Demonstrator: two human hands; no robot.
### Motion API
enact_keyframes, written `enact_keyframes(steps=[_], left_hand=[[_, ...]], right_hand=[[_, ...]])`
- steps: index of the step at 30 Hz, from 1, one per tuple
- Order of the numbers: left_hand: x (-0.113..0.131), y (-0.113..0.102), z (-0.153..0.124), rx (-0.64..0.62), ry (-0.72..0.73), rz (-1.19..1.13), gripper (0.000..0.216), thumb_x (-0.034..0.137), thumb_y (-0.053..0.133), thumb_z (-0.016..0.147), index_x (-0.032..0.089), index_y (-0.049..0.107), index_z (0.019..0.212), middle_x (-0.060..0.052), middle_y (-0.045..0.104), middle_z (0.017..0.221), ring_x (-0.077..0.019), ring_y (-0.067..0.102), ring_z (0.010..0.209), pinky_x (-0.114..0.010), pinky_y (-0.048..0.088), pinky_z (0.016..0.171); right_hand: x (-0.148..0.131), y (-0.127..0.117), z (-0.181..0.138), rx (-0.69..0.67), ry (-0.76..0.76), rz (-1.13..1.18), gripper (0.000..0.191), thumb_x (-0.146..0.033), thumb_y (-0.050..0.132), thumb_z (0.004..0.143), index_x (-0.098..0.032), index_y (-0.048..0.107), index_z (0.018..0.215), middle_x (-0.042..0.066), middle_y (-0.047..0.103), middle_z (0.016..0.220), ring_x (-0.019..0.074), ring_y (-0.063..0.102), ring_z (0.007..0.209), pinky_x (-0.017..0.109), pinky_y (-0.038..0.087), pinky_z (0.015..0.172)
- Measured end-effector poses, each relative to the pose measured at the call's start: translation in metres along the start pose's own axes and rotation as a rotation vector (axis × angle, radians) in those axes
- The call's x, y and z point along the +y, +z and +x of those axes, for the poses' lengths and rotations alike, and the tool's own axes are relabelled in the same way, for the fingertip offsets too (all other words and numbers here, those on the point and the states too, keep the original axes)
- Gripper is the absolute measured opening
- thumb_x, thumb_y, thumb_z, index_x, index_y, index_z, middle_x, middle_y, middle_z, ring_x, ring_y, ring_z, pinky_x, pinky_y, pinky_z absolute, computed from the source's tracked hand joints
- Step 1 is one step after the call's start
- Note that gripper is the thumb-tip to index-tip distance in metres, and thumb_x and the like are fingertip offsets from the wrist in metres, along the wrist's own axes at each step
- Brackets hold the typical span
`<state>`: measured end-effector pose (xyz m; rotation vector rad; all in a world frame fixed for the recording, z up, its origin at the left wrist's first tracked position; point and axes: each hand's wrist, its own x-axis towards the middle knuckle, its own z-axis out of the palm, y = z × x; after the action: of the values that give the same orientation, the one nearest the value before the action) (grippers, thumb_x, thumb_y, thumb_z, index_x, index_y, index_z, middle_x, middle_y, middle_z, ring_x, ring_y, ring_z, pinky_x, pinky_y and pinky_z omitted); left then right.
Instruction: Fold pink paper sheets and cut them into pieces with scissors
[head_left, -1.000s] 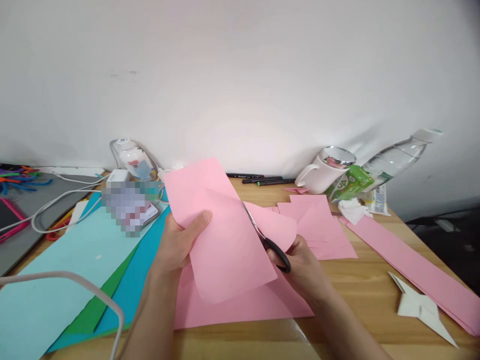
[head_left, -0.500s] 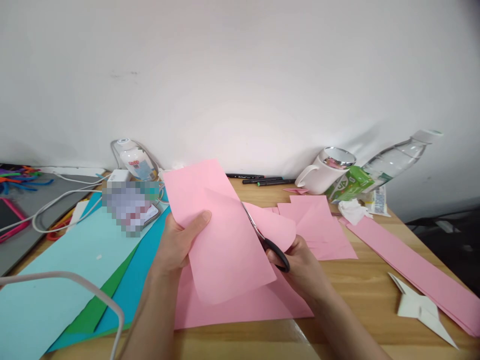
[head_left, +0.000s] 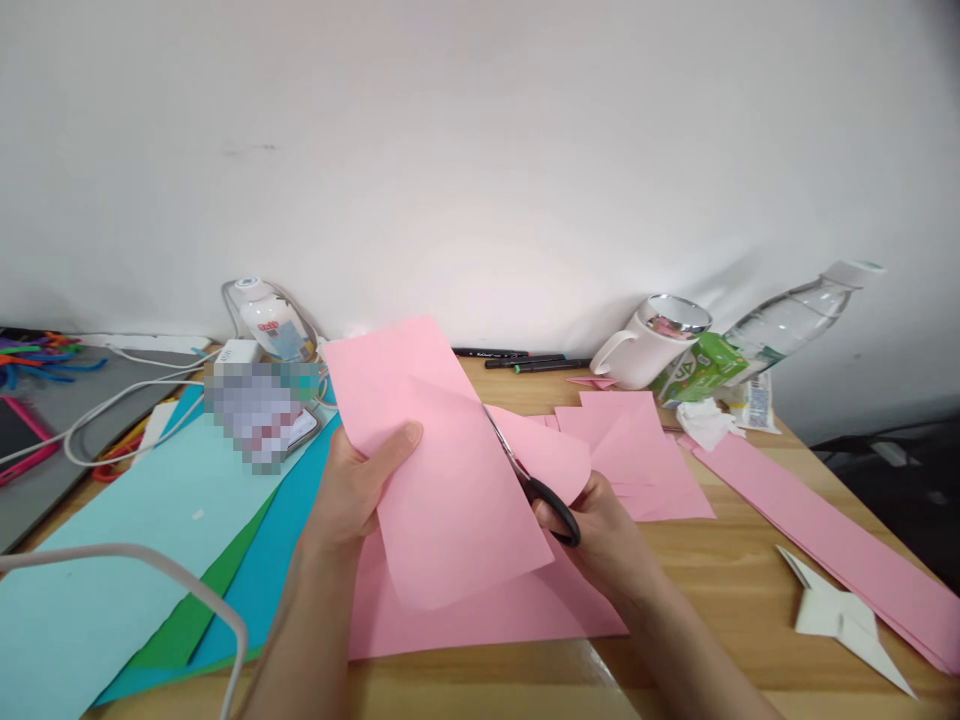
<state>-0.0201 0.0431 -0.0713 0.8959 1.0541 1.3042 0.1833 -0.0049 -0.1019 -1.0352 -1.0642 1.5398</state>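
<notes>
My left hand grips a pink sheet of paper by its left edge, thumb on top and the other fingers hidden behind it. My right hand is closed around the black handles of a pair of scissors. The blades lie along the sheet's right edge, pointing up and away. To the right of the blades, a partly cut pink strip curls over above my right fingers. Beneath the held sheet, another pink sheet lies flat on the wooden table.
Teal paper, green and blue sheets lie at left beside a phone and white cables. Along the wall stand a white bottle, markers, a mug and a clear bottle. Pink strips and a folded paper star lie at right.
Almost nothing differs. The top left corner of the held sheet has shifted very slightly; both hands and the scissors look the same.
</notes>
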Motion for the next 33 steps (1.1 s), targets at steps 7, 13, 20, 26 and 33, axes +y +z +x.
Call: enact_keyframes(steps=[7,13,20,26,33], left_hand=[[0.002,0.002,0.000,-0.012,-0.009,-0.032,0.032,0.029,0.077,0.061,0.016,0.066,0.089,-0.008,0.073,0.086,-0.0239,0.069,0.070,-0.026,0.053,0.049],[0.000,0.001,0.001,0.016,0.023,-0.053,0.041,0.028,0.077,0.063,0.018,0.065,0.101,-0.008,0.072,0.092,-0.0238,0.069,0.076,-0.028,0.056,0.059],[-0.001,0.003,0.005,0.009,0.196,-0.089,0.046,0.026,0.071,0.071,0.020,0.060,0.115,-0.008,0.070,0.104,-0.0234,0.065,0.095,-0.028,0.056,0.074],[-0.001,0.003,0.007,0.048,0.254,-0.126,0.049,0.027,0.071,0.071,0.021,0.058,0.118,-0.008,0.071,0.101,-0.0229,0.065,0.097,-0.030,0.055,0.078],[-0.007,0.010,0.006,0.015,0.280,-0.075,0.050,0.027,0.070,0.073,0.023,0.056,0.120,-0.007,0.069,0.105,-0.0235,0.061,0.105,-0.033,0.052,0.086]], right_hand=[[-0.004,0.003,0.001,-0.054,-0.043,0.125,0.028,-0.041,0.076,0.066,-0.021,0.067,0.084,0.005,0.066,0.079,0.0180,0.058,0.067,0.027,0.047,0.059],[-0.005,0.002,0.000,-0.065,-0.013,0.101,0.022,-0.035,0.077,0.065,-0.018,0.064,0.070,-0.001,0.059,0.065,0.0127,0.052,0.059,0.024,0.045,0.057],[-0.006,-0.005,0.000,-0.216,0.006,0.098,0.028,-0.039,0.075,0.067,-0.018,0.059,0.075,-0.001,0.061,0.062,0.0109,0.054,0.057,0.024,0.042,0.060],[-0.004,-0.003,-0.001,-0.190,0.015,0.090,0.040,-0.029,0.082,0.059,-0.021,0.053,0.085,-0.001,0.060,0.072,0.0152,0.058,0.069,0.026,0.043,0.062],[0.004,-0.001,0.003,0.197,-0.111,0.124,0.042,-0.024,0.081,0.061,-0.023,0.052,0.091,-0.010,0.043,0.057,0.0067,0.040,0.052,0.018,0.032,0.052]])
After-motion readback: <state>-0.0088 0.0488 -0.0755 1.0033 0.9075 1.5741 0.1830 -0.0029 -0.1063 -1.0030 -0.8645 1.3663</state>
